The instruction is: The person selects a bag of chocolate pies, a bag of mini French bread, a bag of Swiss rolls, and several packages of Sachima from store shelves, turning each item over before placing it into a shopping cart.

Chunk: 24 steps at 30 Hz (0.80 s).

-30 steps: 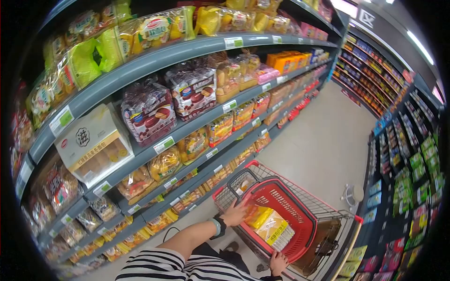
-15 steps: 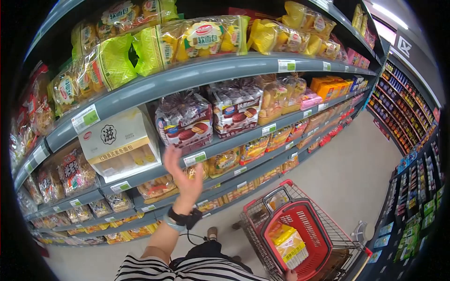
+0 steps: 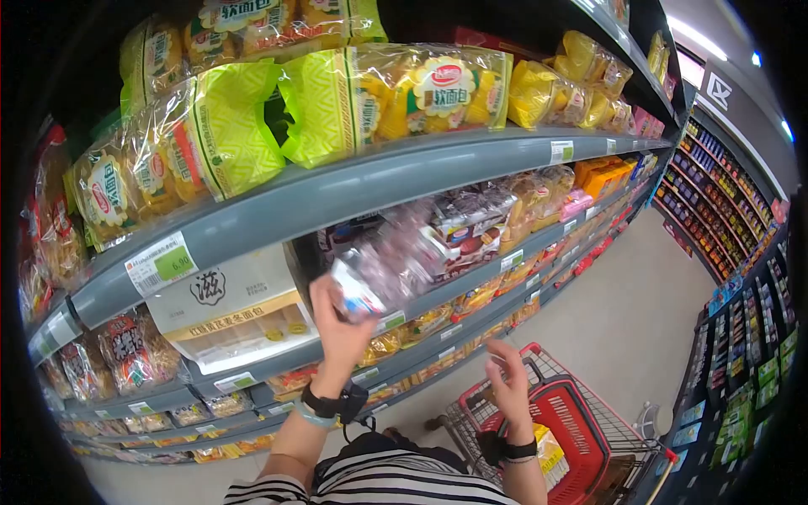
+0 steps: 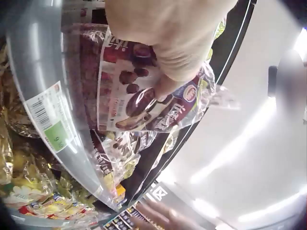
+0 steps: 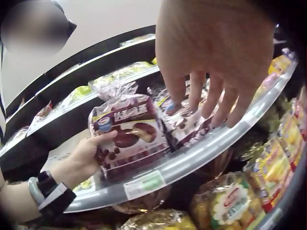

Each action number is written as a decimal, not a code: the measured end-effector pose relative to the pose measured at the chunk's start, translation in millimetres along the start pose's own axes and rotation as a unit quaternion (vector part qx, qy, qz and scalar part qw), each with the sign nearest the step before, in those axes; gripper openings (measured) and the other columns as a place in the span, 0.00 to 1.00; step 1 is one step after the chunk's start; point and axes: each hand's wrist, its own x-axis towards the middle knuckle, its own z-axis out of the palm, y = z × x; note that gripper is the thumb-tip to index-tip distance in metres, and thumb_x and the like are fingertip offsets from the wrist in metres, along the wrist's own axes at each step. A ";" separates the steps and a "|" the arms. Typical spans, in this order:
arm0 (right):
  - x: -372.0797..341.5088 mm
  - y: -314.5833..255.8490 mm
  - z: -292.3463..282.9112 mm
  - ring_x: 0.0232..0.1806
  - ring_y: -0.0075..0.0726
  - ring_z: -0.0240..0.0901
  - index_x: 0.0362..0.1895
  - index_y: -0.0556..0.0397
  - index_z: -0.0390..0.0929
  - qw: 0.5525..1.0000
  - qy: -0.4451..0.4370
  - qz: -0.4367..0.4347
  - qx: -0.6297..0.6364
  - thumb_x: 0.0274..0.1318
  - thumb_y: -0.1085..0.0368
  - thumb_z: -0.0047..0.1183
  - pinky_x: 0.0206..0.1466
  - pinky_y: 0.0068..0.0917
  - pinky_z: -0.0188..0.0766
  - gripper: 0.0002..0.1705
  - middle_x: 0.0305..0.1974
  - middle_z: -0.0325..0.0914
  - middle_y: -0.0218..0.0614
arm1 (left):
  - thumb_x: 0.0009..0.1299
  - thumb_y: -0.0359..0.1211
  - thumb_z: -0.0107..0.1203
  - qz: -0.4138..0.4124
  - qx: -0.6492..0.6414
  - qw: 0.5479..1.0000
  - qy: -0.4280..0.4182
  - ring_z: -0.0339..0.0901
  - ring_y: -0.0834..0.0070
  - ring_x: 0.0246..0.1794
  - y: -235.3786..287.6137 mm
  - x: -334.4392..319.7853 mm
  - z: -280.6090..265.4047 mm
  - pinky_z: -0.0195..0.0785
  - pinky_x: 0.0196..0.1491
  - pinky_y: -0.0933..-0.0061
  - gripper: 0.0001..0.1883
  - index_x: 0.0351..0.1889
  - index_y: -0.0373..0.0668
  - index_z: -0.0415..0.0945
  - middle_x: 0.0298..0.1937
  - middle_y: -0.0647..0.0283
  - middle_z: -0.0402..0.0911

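In the head view the left hand grips a clear-and-purple bread bag, tilted at the front edge of the middle shelf. The left wrist view has the thumb lying across the printed front of this bag. From the right wrist view, the same hand holds the bag by its side. A similar bag stands beside it. Above the red basket, the right hand is raised with its fingers extended, holding nothing.
A shopping cart carries the red basket, with a yellow package inside. Left of the gripped bag stands a large white bread package. Yellow-green bread bags line the shelf above, whose curved edge juts out.
The left hand has moved from in front of the shelf onto the purple bag, which is now tilted. My right hand has risen from the basket rim toward the shelf.
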 end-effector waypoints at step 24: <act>-35.6 -63.8 -37.9 0.52 0.25 0.65 0.59 0.59 0.61 0.967 0.072 0.124 0.209 0.56 0.60 0.55 0.58 0.25 0.60 0.30 0.50 0.71 0.34 | 0.73 0.43 0.45 -0.249 -0.372 0.790 -0.419 0.58 0.71 0.65 37.2 -61.8 36.6 0.46 0.66 0.71 0.33 0.68 0.31 0.48 0.65 0.54 0.61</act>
